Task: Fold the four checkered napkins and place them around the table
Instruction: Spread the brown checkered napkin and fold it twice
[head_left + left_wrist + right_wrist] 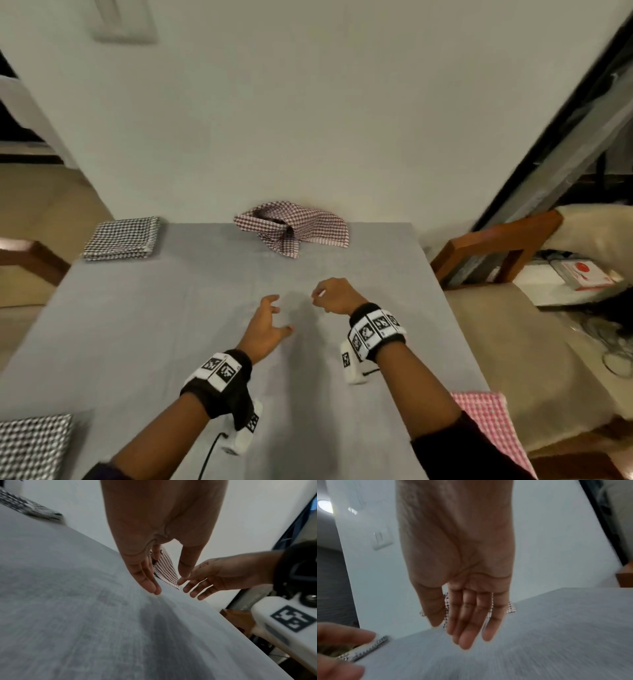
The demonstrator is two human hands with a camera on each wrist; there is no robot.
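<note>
One napkin unfolded: crumpled red-checked napkin (293, 228) at worktop (137, 325) far edge | left hand (265, 327), right hand (334, 296) empty, fingers loose | likely light, limp; pinch two corners

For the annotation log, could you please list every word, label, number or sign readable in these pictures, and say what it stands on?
No readable words or numbers in any view.
Wristbands: black-and-white square marker patterns only, no letters.
White wrist camera housing: one such square marker, no text.
White box with a red circle on the floor by the chair: any print is too small and blurred to read.
</note>
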